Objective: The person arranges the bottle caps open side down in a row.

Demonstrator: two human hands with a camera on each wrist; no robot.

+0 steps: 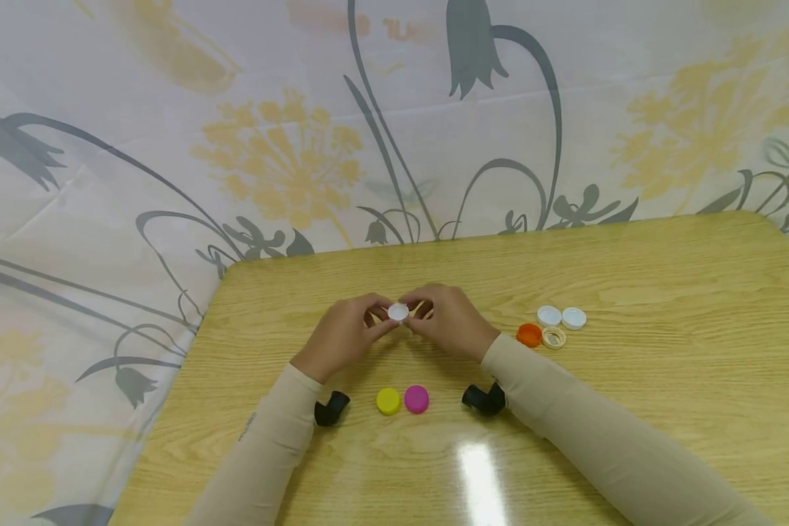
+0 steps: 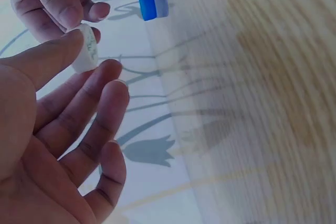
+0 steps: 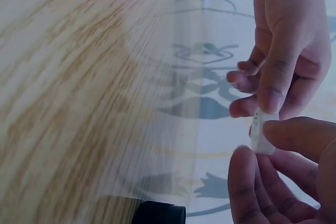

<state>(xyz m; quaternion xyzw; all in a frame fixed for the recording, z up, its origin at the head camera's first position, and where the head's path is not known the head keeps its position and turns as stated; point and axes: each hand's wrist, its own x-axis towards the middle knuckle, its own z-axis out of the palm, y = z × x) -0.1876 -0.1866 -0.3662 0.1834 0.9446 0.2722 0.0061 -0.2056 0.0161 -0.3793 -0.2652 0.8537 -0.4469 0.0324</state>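
A small round white bottle cap (image 1: pixel 397 312) is held above the table between both hands, its paler flat face turned toward the head camera. My left hand (image 1: pixel 351 332) pinches its left edge with thumb and forefinger. From the other side, my right hand (image 1: pixel 450 319) pinches it the same way. In the left wrist view the cap (image 2: pixel 87 51) is seen edge-on, with faint greenish marks on its face. The right wrist view also shows the cap (image 3: pixel 263 132) on edge between the two thumbs. The remaining fingers are loosely bent.
Yellow (image 1: pixel 389 401) and pink (image 1: pixel 417 399) caps lie nearer me. Right of my hands are two white caps (image 1: pixel 549 316) (image 1: pixel 574 318), an orange cap (image 1: pixel 529 334) and a cream ring (image 1: pixel 554 337). Black curved pieces (image 1: pixel 332 409) (image 1: pixel 485 400) sit by the wrists. The left wrist view shows a blue cap (image 2: pixel 152 3).
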